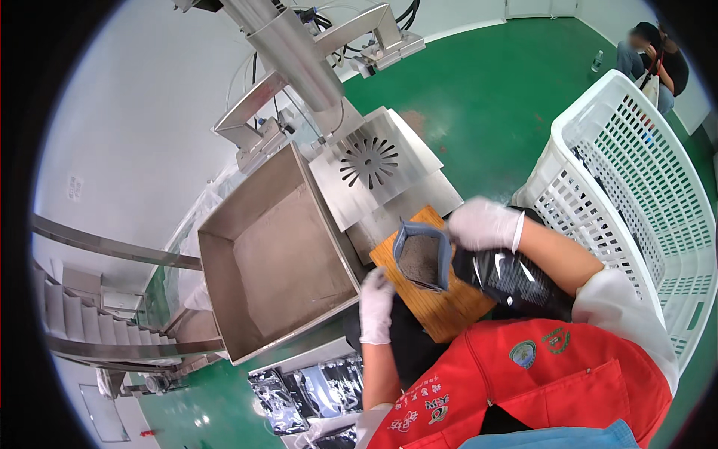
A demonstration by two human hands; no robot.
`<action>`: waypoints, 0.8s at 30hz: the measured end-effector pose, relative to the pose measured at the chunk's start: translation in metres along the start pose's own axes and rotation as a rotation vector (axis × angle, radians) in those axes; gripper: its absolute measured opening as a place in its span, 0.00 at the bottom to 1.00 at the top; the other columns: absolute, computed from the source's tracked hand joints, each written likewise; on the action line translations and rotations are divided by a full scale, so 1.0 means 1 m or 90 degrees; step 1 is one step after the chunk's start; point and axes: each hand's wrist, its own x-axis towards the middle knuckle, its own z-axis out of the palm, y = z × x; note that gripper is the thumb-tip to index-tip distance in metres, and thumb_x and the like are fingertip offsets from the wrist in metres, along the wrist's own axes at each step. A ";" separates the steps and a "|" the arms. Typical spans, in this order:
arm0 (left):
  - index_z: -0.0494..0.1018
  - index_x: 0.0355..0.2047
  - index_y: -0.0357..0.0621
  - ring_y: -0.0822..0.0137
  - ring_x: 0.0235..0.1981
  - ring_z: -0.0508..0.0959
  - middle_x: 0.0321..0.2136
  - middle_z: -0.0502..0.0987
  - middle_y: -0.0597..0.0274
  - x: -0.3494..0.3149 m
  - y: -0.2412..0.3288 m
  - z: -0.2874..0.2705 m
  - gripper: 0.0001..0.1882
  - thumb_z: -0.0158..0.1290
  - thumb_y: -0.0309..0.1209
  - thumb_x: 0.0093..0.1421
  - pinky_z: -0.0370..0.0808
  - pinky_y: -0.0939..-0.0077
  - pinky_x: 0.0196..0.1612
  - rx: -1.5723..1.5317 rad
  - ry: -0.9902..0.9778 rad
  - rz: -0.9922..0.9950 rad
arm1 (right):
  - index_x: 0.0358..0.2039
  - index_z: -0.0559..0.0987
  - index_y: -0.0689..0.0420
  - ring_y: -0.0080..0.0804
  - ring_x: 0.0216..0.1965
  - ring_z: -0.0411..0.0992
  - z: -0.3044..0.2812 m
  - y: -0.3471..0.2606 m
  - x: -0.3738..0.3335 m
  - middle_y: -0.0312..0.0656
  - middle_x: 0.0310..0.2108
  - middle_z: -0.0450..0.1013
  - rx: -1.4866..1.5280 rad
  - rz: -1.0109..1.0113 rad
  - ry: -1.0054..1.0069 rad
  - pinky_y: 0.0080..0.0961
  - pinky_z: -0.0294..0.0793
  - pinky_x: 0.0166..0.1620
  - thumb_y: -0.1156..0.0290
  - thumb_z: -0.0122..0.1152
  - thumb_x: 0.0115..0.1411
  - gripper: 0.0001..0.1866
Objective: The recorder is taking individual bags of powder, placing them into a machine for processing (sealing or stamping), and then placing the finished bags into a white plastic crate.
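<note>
An open pouch [421, 256] with a blue-grey inside stands upright on a wooden board [435, 317]. Grey-brown powder or fine grain shows within its wide mouth. Just left of the board is my left hand [376, 305], in a white glove, fingers curled closed and apart from the pouch; whatever they may hold is hidden. My right hand [486, 224], also gloved, is at the pouch's right side, its fingers smeared by motion. Below that hand and partly under my forearm lies a glossy black bag [516, 278]; whether I grip it cannot be made out.
A deep metal tray [288, 295] stands to the left. Beyond the board are a slotted metal plate [369, 163] and a machine column [299, 63]. On the right is a white plastic basket [576, 202]. Black packages [329, 389] lie at lower left. People [658, 63] sit far right.
</note>
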 end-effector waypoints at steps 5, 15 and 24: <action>0.71 0.53 0.38 0.72 0.40 0.76 0.48 0.74 0.59 0.047 0.154 -0.003 0.23 0.53 0.18 0.55 0.73 0.79 0.46 0.044 0.094 0.426 | 0.54 0.74 0.51 0.46 0.36 0.77 -0.078 0.029 0.055 0.53 0.32 0.77 0.104 0.075 0.309 0.40 0.74 0.41 0.63 0.50 0.64 0.19; 0.71 0.46 0.33 0.65 0.41 0.74 0.46 0.74 0.51 0.144 0.264 0.029 0.18 0.57 0.30 0.58 0.71 0.71 0.45 0.006 0.249 0.505 | 0.53 0.75 0.55 0.39 0.49 0.74 -0.066 0.088 0.140 0.49 0.48 0.75 0.421 -0.013 0.447 0.28 0.69 0.54 0.64 0.51 0.64 0.19; 0.53 0.59 0.30 0.47 0.51 0.72 0.52 0.67 0.38 0.244 0.295 0.076 0.47 0.68 0.38 0.48 0.68 0.56 0.55 0.067 0.652 0.581 | 0.54 0.74 0.53 0.50 0.48 0.73 -0.025 0.068 0.148 0.50 0.47 0.75 0.373 0.043 0.397 0.37 0.70 0.53 0.63 0.50 0.63 0.19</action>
